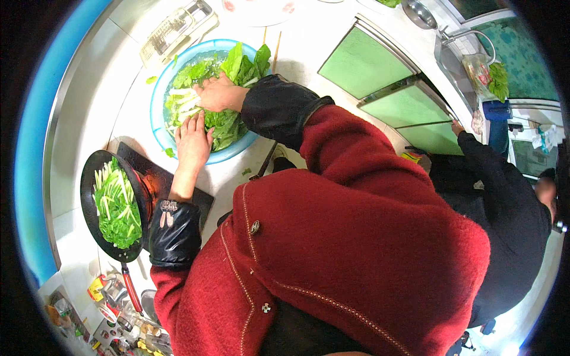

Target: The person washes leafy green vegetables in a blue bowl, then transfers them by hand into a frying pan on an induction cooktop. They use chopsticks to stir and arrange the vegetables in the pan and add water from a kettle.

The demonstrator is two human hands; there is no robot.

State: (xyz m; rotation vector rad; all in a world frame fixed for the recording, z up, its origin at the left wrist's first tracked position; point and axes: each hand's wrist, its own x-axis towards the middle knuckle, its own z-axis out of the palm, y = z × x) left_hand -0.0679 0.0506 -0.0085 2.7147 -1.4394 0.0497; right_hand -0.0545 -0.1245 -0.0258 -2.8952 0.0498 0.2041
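A light-blue plastic basin [156, 116] holds leafy greens [225, 127] with pale stems in water. My right hand [221, 93] reaches in from the right and lies over the white stems [183, 101]; its fingertips are partly hidden among them. From below, my left hand [194, 135] touches the greens near the basin's lower left rim, back of the hand up and fingers extended. Left of that arm, a black wok [89, 209] contains cut greens [118, 209]. The wok sits tilted in view, over a dark cooktop [202, 207] with an orange-red glow beside it.
Chopsticks [277, 51] lie behind the basin, near a beige rack-like container [176, 33]. The wok's red handle [132, 289] points toward bottles and jars [147, 331]. At right, a person in black [503, 222] reaches to green cabinet doors [432, 138] below a sink [454, 66].
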